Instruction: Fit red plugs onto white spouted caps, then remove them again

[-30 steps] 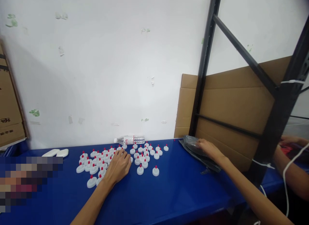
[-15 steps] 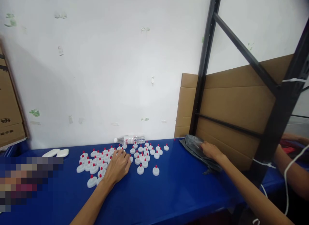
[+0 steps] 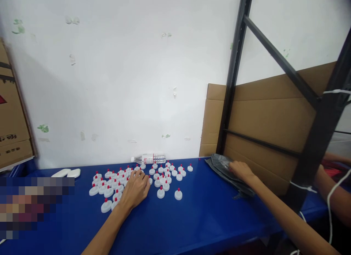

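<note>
Many small white bottle caps with red pointed tips [image 3: 178, 194] stand upright on the blue table [image 3: 170, 225]. My left hand [image 3: 137, 187] rests palm down among them, its fingers curled downward; what lies under the fingertips is hidden. At the right, my right hand [image 3: 242, 171] is closed on the upper part of a dark grey plastic bag [image 3: 223, 169], which lies flattened on the table. Part of its grip is hidden by the hand itself.
A clear plastic bottle [image 3: 149, 159] lies against the white wall behind the caps. Two white oval objects [image 3: 74, 173] lie at the left. A black metal rack [image 3: 315, 138] with cardboard [image 3: 268, 116] rises on the right. Another person's arm [image 3: 333, 189] shows beyond its post.
The whole view has shifted slightly. Both hands keep nearly the same places, the left among the caps and the right at the bag.
</note>
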The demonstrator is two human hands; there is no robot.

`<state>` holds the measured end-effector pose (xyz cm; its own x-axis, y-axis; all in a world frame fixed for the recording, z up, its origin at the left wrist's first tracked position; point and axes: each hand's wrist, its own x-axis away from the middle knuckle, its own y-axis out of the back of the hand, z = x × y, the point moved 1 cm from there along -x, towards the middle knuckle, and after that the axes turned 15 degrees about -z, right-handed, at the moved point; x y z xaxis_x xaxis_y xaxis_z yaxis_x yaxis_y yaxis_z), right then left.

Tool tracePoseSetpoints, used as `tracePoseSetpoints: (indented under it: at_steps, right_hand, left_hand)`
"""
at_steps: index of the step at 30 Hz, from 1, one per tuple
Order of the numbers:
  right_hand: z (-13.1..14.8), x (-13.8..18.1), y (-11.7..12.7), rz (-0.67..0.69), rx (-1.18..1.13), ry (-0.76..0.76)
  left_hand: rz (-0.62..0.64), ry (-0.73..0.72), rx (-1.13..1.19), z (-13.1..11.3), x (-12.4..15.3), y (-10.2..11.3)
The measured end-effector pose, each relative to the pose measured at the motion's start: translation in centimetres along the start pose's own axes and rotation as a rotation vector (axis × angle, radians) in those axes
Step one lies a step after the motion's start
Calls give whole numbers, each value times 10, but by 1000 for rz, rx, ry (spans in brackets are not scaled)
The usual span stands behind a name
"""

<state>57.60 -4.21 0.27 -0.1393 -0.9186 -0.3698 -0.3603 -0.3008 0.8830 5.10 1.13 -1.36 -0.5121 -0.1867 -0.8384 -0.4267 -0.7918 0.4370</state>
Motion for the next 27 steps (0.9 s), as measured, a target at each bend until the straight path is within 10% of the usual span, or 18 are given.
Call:
tracePoseSetpoints:
  at_steps: [16, 27]
  right_hand:
    - [-5, 16, 39, -268, -278, 192]
    - [-4, 37, 56, -330, -322, 27]
  left_hand:
    - [3, 14, 25, 0, 0, 1]
    - [30, 78, 171, -2, -4, 14]
